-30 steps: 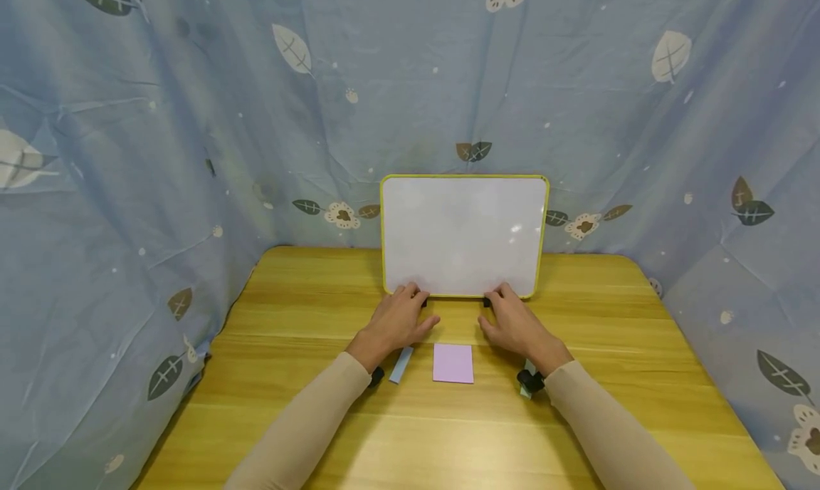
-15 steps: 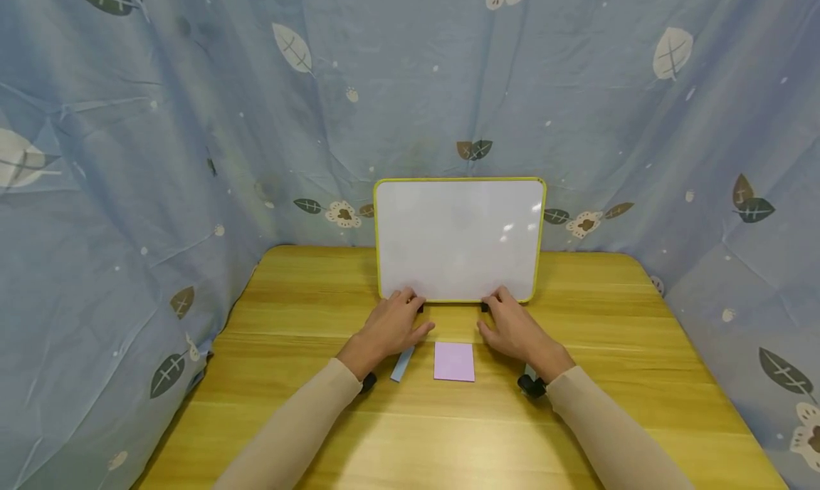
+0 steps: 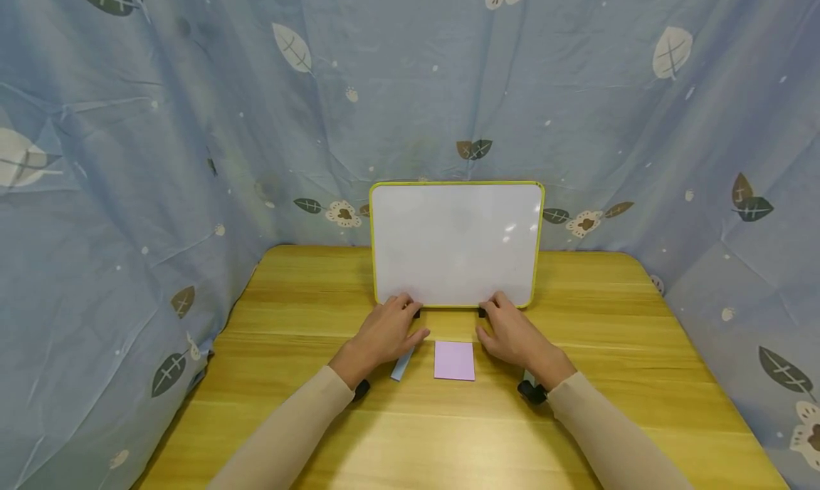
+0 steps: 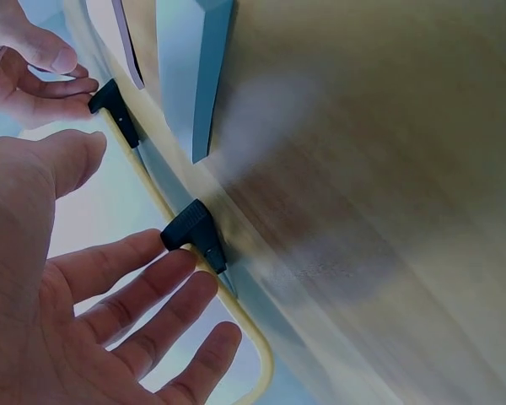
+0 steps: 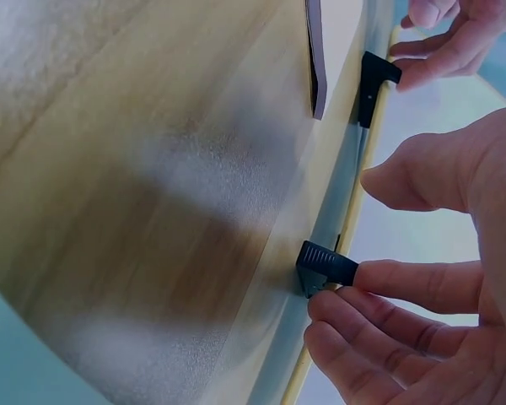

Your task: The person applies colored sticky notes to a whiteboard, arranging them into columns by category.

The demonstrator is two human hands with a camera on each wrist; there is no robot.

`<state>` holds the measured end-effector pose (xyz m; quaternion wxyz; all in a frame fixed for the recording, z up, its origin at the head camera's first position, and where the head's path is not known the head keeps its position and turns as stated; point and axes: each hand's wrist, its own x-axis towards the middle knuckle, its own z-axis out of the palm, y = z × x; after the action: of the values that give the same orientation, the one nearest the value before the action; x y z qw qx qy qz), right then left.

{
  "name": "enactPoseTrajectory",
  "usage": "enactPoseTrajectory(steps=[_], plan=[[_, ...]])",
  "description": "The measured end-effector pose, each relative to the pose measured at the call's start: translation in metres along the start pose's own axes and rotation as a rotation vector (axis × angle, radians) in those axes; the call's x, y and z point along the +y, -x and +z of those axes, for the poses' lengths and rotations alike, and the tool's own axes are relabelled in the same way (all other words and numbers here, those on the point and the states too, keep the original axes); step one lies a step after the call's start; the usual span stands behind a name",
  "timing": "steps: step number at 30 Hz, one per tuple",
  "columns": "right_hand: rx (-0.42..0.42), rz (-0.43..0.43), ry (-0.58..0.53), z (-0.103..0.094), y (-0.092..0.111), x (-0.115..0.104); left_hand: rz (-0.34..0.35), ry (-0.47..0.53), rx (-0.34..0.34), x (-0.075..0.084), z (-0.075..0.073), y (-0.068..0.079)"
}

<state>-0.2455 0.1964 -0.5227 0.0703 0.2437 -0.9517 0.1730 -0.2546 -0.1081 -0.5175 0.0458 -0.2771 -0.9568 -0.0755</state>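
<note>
A whiteboard (image 3: 456, 244) with a yellow frame stands upright on the wooden table, on two small black feet under its lower edge. At the lower left, my left hand (image 3: 383, 335) rests its fingertips on the frame beside one black foot (image 4: 192, 228), thumb apart. My right hand (image 3: 517, 337) touches the other black foot (image 5: 323, 266) and the lower edge with its fingertips, thumb also free. Between the wrists lies a square purple pad of notes (image 3: 454, 362). A narrow blue pad (image 3: 401, 367) sits by the left wrist, partly covered.
A pale green pad (image 3: 529, 378) shows partly under the right wrist, near the black wrist camera (image 3: 532, 392). Blue patterned curtain (image 3: 410, 84) hangs close behind the board and along both sides of the table (image 3: 435, 433).
The whiteboard has slid toward me and slightly left, with both hands staying at its lower edge. The pads lie where they were.
</note>
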Motion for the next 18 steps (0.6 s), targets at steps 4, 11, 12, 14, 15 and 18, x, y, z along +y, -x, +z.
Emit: enactPoseTrajectory(steps=[4,11,12,14,15,18], plan=[[0.002,-0.003,0.004,0.0,0.002,-0.002,0.008,0.004,0.01,0.001,-0.002,0.004],[0.006,-0.011,0.009,0.002,0.005,-0.002,0.018,0.01,0.007,0.002,-0.005,0.009],[0.005,-0.012,0.009,0.003,0.005,-0.002,0.02,0.013,0.005,0.002,-0.005,0.01],[0.004,-0.015,0.01,0.003,0.006,-0.002,0.026,0.013,0.008,0.002,-0.005,0.012],[0.005,-0.018,0.011,0.003,0.006,-0.003,0.03,0.011,0.009,0.001,-0.005,0.013],[0.017,-0.028,0.012,0.002,0.008,-0.004,0.044,0.006,0.022,0.001,-0.004,0.017]])
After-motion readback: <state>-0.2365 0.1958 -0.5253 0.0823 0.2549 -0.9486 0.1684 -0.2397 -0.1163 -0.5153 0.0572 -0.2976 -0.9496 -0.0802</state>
